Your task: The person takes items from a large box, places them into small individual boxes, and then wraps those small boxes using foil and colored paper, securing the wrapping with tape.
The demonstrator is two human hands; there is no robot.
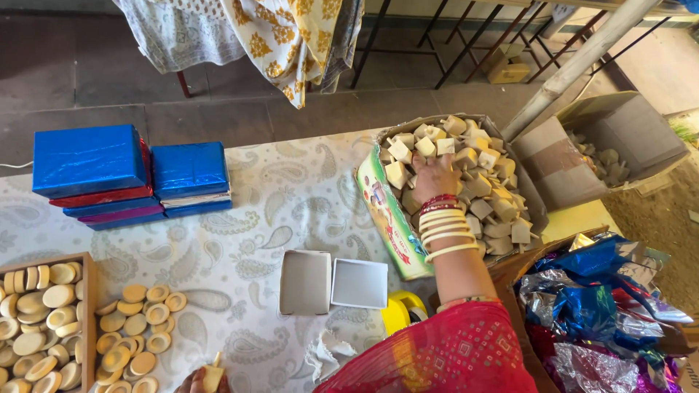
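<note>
My right hand [435, 176], with red and white bangles on the wrist, reaches into a large cardboard box [378, 200] heaped with small cream folded cartons [489, 196]. The palm faces down and the fingertips are buried among the cartons, so its grip is hidden. My left hand [195, 381] shows only at the bottom edge, pinching a small cream piece [213, 377] above the patterned tablecloth. Next to it lie loose round cream and tan discs [138, 327].
A wooden tray [89, 306] of round discs sits at the left. Two stacks of blue foil-wrapped packs [91, 164] [191, 175] stand at the back. An open white box [306, 282] with its lid [360, 284], a yellow tape roll [397, 314], crumpled foil sheets [590, 306] and a floor carton [619, 138] are nearby.
</note>
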